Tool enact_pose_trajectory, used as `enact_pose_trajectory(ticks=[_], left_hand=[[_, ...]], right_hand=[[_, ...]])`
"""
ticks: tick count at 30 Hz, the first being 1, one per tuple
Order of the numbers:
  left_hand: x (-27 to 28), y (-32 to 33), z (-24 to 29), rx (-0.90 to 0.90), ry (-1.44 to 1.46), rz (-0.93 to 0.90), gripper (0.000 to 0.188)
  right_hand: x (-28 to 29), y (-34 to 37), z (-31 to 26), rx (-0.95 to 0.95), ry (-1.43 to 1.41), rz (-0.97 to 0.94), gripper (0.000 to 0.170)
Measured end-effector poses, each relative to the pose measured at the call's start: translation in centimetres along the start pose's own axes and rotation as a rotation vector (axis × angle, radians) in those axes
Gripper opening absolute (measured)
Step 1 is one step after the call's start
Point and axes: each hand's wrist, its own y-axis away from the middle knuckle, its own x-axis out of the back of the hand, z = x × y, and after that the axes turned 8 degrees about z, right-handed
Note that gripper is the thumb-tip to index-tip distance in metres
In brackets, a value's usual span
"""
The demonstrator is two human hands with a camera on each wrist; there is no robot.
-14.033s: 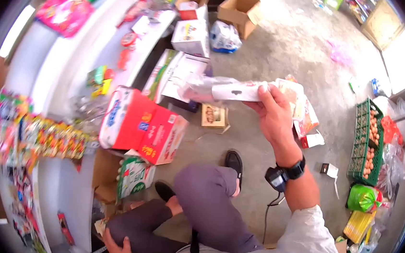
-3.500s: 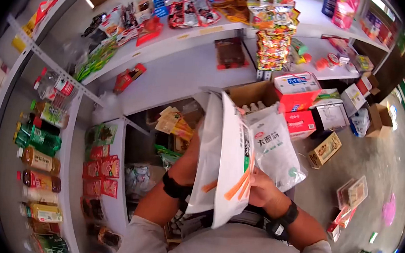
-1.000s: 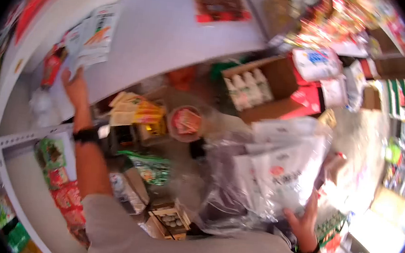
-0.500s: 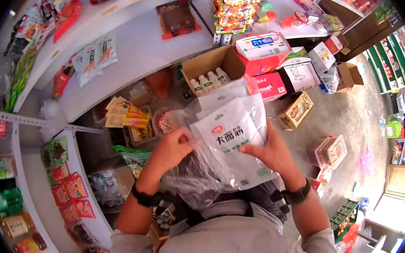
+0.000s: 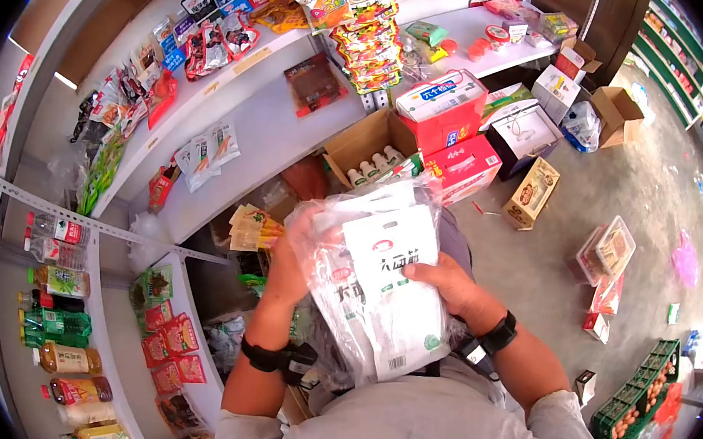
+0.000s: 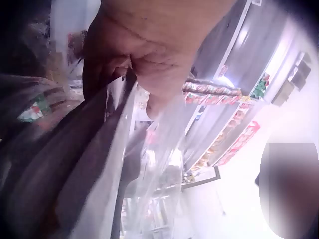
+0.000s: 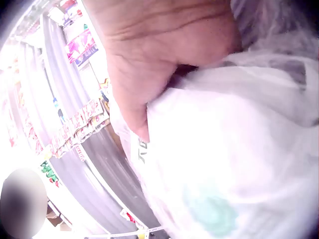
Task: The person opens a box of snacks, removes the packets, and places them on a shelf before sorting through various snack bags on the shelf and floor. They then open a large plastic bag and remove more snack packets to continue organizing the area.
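Note:
Several white printed packets (image 5: 392,282) lie stacked in a clear plastic bag (image 5: 328,301) above the person's lap. The right hand (image 5: 452,285) grips the stack's right edge, its thumb on the front packet's print. On the other side, the left hand (image 5: 287,268) holds the clear bag, its fingers partly hidden behind the plastic. In the left wrist view the left hand (image 6: 142,59) pinches the bag's edge (image 6: 124,144). The right wrist view has the right hand (image 7: 164,59) with its thumb over a white packet (image 7: 214,149).
White packets (image 5: 207,155) lie on the shelf (image 5: 251,127) at the left, near a dark red-edged packet (image 5: 315,84). An open carton of bottles (image 5: 375,142) and red boxes (image 5: 460,169) stand ahead. A gold box (image 5: 531,193) and a green egg crate (image 5: 635,399) are on the floor.
The left hand has left the shelf and come to the bag. The packets now stand more upright in the bag, drawn closer together, with both hands on them.

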Motion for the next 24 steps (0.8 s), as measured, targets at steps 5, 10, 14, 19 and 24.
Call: enact_pose_trajectory(ticks=[5, 10, 14, 19, 24], left_hand=[[0.6, 0.5, 0.7, -0.125, -0.196, -0.044, 0.054], [-0.2, 1.9, -2.2, 0.045, -0.036, -0.002, 0.052], [-0.2, 2.6, -1.9, -0.303, -0.728, 0.104, 0.035], [-2.0, 5.5, 1.5, -0.041, -0.419, 0.086, 0.035], [0.4, 4.6, 2.9, 0.199, -0.240, -0.187, 0.050]], right_hand=[[0.3, -0.7, 2.5, 0.001, 0.059, 0.066, 0.071], [0.7, -1.7, 0.7, 0.244, -0.080, -0.019, 0.065], [-0.2, -3.0, -1.5, 0.270, -0.119, 0.121, 0.046], [0.1, -4.2, -0.9, 0.213, -0.148, 0.207, 0.041], [-2.4, -3.0, -1.4, 0.190, -0.179, 0.125, 0.042]])
